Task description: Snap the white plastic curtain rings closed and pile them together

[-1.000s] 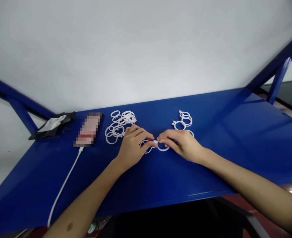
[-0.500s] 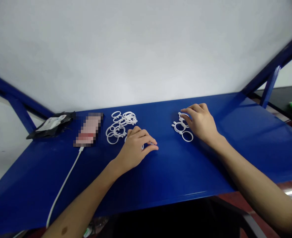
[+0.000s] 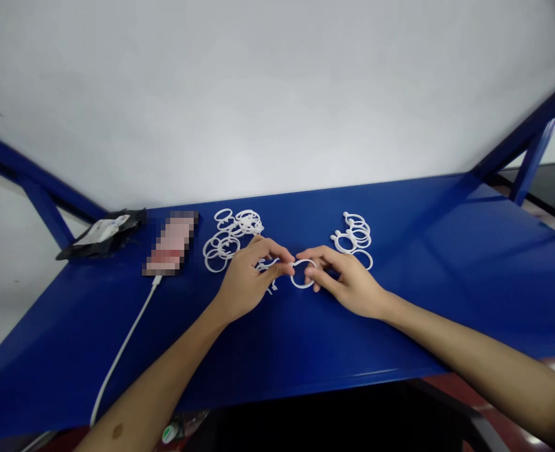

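Above the middle of the table a thin white plastic ring (image 3: 301, 287) is held between both hands. My left hand (image 3: 249, 276) is closed, pinching the ring's left upper end between thumb and fingertips. On the other side, my right hand (image 3: 353, 282) grips the ring's right edge with thumb and fingers. Beyond and left of my left hand lies a loose pile of white rings (image 3: 221, 248), some with small prongs. Part of it is hidden behind that hand. A smaller group of white rings with round knobs (image 3: 346, 242) lies just beyond my right hand.
All this rests on a blue table (image 3: 315, 345) against a pale wall (image 3: 277, 94). To the left are a blurred-out phone (image 3: 171, 242), its white cable (image 3: 127, 345) and a black plastic packet (image 3: 103, 232). Blue frame bars (image 3: 46, 210) slope at both sides.
My right hand has come left and down from the right group of rings to meet my left hand. The white ring now shows between them, gripped by both.
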A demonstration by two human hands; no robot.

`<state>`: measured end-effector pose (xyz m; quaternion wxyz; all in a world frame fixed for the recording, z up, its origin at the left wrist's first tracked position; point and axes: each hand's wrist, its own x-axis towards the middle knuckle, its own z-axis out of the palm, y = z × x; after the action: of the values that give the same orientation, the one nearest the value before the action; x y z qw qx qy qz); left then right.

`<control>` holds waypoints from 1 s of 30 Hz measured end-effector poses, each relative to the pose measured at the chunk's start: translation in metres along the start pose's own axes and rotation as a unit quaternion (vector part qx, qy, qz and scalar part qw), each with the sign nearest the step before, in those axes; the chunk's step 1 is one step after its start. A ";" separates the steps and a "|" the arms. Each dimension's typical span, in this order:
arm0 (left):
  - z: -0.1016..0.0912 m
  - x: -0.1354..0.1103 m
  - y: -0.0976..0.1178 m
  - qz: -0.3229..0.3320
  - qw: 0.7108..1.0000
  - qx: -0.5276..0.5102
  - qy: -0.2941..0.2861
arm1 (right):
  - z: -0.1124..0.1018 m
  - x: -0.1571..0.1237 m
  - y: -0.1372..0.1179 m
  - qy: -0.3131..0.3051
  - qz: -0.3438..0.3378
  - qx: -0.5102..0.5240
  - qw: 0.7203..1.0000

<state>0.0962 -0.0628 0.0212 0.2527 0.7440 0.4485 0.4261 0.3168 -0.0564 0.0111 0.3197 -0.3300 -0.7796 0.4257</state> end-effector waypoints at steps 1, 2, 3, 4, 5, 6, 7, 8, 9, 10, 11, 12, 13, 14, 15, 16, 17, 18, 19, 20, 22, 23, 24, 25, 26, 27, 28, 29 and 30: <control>0.001 -0.001 0.000 0.007 1.000 -0.006 -0.001 | 0.000 -0.001 0.001 0.011 -0.002 0.009 1.000; 0.002 -0.001 -0.001 0.015 1.000 -0.012 -0.002 | 0.001 -0.002 0.001 0.020 -0.004 0.014 1.000; 0.003 -0.002 -0.001 0.024 1.000 -0.017 -0.003 | 0.001 -0.002 0.001 0.027 -0.006 0.016 0.999; 0.004 -0.003 -0.001 0.035 0.999 -0.021 -0.004 | 0.001 -0.002 0.001 0.031 -0.007 0.022 0.999; 0.005 -0.003 -0.002 0.047 0.999 -0.024 -0.004 | 0.001 -0.003 0.001 0.032 -0.008 0.029 0.999; 0.006 -0.004 -0.002 0.060 0.998 -0.027 -0.005 | 0.001 -0.003 0.000 0.033 -0.011 0.036 0.999; 0.007 -0.004 -0.001 0.071 0.997 -0.027 -0.004 | 0.001 -0.003 -0.001 0.031 -0.015 0.040 0.999; 0.008 -0.005 -0.001 0.079 0.997 -0.025 0.000 | 0.001 -0.003 -0.002 0.030 -0.022 0.039 0.999; 0.009 -0.005 -0.001 0.084 0.996 -0.020 0.004 | 0.001 -0.003 -0.003 0.028 -0.031 0.033 0.999; 0.009 -0.006 0.000 0.085 0.996 -0.014 0.010 | 0.000 -0.003 -0.004 0.027 -0.041 0.024 0.999; 0.010 -0.006 0.000 0.084 0.996 -0.008 0.015 | 0.000 -0.004 -0.005 0.027 -0.050 0.013 0.998; 0.010 -0.006 0.001 0.081 0.996 0.000 0.019 | -0.001 -0.005 -0.006 0.026 -0.062 0.000 0.998; 0.011 -0.007 0.002 0.079 0.997 0.008 0.022 | -0.001 -0.005 -0.006 0.024 -0.075 -0.016 0.997; 0.011 -0.007 0.002 0.079 0.996 0.017 0.024 | -0.001 -0.006 -0.006 0.020 -0.088 -0.033 0.995; 0.011 -0.007 0.003 0.081 0.996 0.028 0.026 | -0.002 -0.007 -0.006 0.016 -0.100 -0.050 0.994; 0.011 -0.007 0.002 0.084 0.995 0.040 0.029 | -0.002 -0.007 -0.005 0.010 -0.108 -0.066 0.992; 0.011 -0.007 0.001 0.088 0.994 0.054 0.029 | -0.002 -0.007 -0.005 0.004 -0.114 -0.081 0.990; 0.010 -0.006 0.000 0.091 0.993 0.069 0.028 | -0.003 -0.006 -0.004 -0.002 -0.116 -0.094 0.989; 0.009 -0.004 -0.002 0.093 0.992 0.088 0.022 | -0.003 -0.005 -0.003 -0.003 -0.117 -0.107 0.987; 0.008 -0.003 -0.004 0.092 0.990 0.110 0.014 | -0.005 -0.004 -0.002 -0.002 -0.119 -0.125 0.985; 0.005 0.000 -0.010 0.084 0.982 0.168 -0.002 | -0.009 0.001 0.002 0.016 -0.128 -0.169 0.977; 0.004 0.001 -0.012 0.076 0.976 0.203 -0.009 | -0.013 0.004 0.004 0.036 -0.131 -0.193 0.972; 0.004 0.001 -0.015 0.065 0.969 0.238 -0.017 | -0.018 0.006 0.007 0.063 -0.129 -0.218 0.965; 0.004 0.000 -0.017 0.054 0.961 0.271 -0.025 | -0.024 0.009 0.011 0.094 -0.123 -0.243 0.958; 0.005 -0.001 -0.020 0.043 0.953 0.299 -0.036 | -0.031 0.011 0.015 0.128 -0.111 -0.268 0.948; 0.006 -0.002 -0.022 0.034 0.945 0.321 -0.048 | -0.038 0.014 0.019 0.161 -0.094 -0.297 0.936; 0.008 -0.003 -0.023 0.026 0.940 0.335 -0.058 | -0.045 0.015 0.024 0.186 -0.078 -0.328 0.923; 0.009 -0.004 -0.025 0.022 0.936 0.344 -0.064 | -0.052 0.017 0.029 0.208 -0.063 -0.361 0.907; 0.011 -0.005 -0.026 0.019 0.934 0.350 -0.067 | -0.058 0.018 0.034 0.221 -0.051 -0.391 0.892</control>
<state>0.0922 -0.0553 -0.0063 -0.0024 0.8202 0.5374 0.1961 0.3596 -0.0018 0.0108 0.3499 -0.4734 -0.8082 -0.0149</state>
